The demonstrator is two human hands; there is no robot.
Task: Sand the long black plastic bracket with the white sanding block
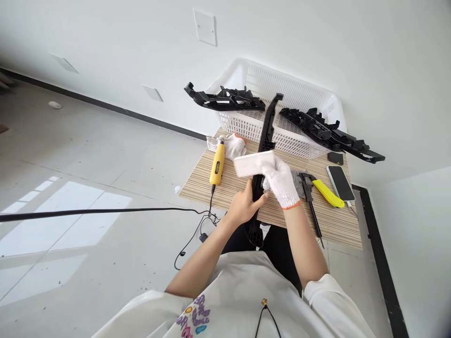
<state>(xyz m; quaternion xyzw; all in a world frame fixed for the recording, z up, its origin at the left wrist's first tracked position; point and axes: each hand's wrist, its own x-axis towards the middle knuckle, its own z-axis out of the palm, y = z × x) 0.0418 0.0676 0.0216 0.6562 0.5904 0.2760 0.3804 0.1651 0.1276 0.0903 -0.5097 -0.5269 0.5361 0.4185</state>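
Note:
A long black plastic part point(266, 131) runs from my lap across the small wooden table point(197, 180) to the white basket. My bare left hand point(243, 205) is closed around its lower stretch. My right hand point(281, 180), in a white knit glove with an orange cuff, grips a flat white block point(252, 164) and holds it against the black part, just above my left hand.
A white slatted basket point(282, 89) stands at the table's back with two more black parts point(225, 99) point(331, 134) lying over its rim. On the table lie a yellow corded rotary tool point(217, 164), a spare glove point(232, 144), a caliper point(312, 202), a yellow knife point(327, 193) and a phone point(340, 183).

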